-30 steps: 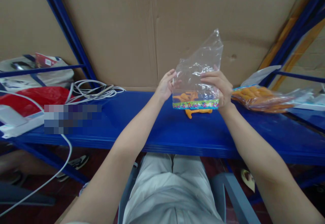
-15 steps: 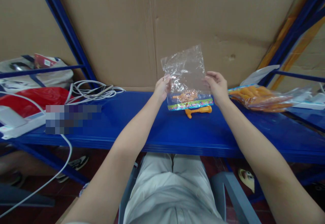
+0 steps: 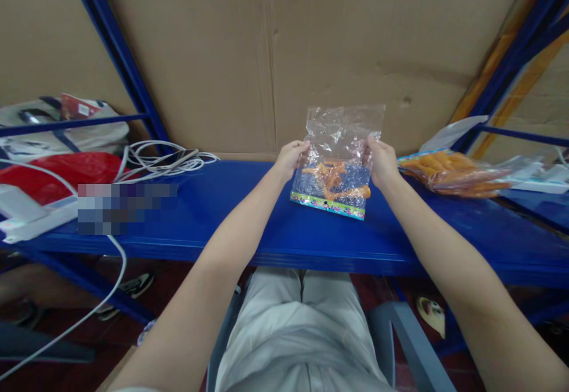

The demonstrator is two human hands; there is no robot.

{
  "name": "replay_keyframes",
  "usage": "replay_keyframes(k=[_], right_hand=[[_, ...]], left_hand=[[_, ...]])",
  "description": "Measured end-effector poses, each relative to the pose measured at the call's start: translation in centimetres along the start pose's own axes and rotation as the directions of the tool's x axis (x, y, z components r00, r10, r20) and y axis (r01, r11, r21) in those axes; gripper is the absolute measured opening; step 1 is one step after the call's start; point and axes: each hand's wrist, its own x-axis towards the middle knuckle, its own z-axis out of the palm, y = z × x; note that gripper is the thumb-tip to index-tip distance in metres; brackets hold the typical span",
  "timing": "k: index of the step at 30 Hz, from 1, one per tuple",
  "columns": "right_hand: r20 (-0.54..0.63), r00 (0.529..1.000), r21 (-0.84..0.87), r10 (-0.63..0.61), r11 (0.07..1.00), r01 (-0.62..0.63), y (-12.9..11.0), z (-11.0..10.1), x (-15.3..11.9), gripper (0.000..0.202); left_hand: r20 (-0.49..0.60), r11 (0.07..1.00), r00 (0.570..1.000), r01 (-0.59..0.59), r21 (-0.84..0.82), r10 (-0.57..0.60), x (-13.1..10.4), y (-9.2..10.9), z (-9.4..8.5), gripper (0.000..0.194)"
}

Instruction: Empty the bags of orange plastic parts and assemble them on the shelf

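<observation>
A clear plastic bag point(image 3: 344, 125) with a green and blue patterned strip along its lower edge is stretched between my two hands above the blue table point(image 3: 222, 202). My left hand point(image 3: 293, 158) pinches its left side. The right side is gripped by my right hand point(image 3: 380, 158), with the fingers partly behind the film. Orange plastic pieces point(image 3: 331, 175) show through the bag; whether each lies inside or behind it I cannot tell. The knobbed end of one orange piece point(image 3: 365, 191) shows near the bag's right edge.
Bagged orange pieces point(image 3: 448, 169) lie at the right. White cables point(image 3: 169, 158), a red bag point(image 3: 89, 168) and a white power strip point(image 3: 44, 217) are at the left. A cardboard wall point(image 3: 213, 66) and blue frame posts point(image 3: 118, 48) stand behind the table.
The bag's patterned strip has come down toward me, now below the orange piece on the table. My left hand has moved right, and the bag is more evenly spread.
</observation>
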Motion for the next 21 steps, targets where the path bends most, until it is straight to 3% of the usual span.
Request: replay_keyframes(k=[9,21], right_hand=[[-0.011,1.000,-0.081,-0.022,0.996,0.021,-0.9,-0.1,-0.6,0.052],[0.089,0.993,-0.136,0.073,0.989,-0.060,-0.8,1.4,-2.1,0.042]], left_hand=[[0.040,0.999,0.999,0.001,0.033,-0.002,0.3,-0.5,-0.2,0.024],[-0.057,0.999,0.998,-0.006,0.052,0.009,0.4,-0.7,-0.6,0.029]])
